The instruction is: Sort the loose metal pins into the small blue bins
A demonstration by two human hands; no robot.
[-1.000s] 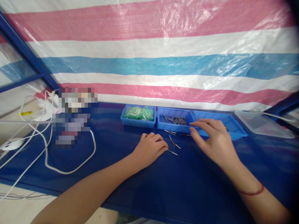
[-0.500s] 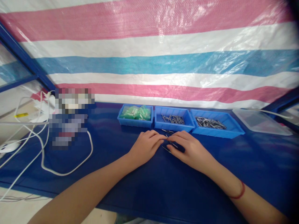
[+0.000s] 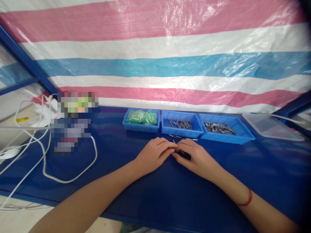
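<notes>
My left hand and my right hand meet fingertip to fingertip over the blue table. The fingers of both are pinched around a thin metal rod, whose tip sticks up between them; the rest is mostly covered by fingers. Just beyond the fingers, more slim dark rods lie in front of the middle bin. Another rod lies by my right knuckles. The middle blue bin holds a heap of silvery rods. Darker, thicker metal pieces fill part of the right blue bin.
At the left of the row, a blue bin contains green items in clear plastic bags. A translucent lid lies at the right. White cables loop over the table's left side, near blurred-out items. A striped sheet hangs behind.
My hands have come closer together, and the right fingers have closed in. Rods seen beneath my right hand earlier no longer show there; one rod now shows beyond its knuckles.
</notes>
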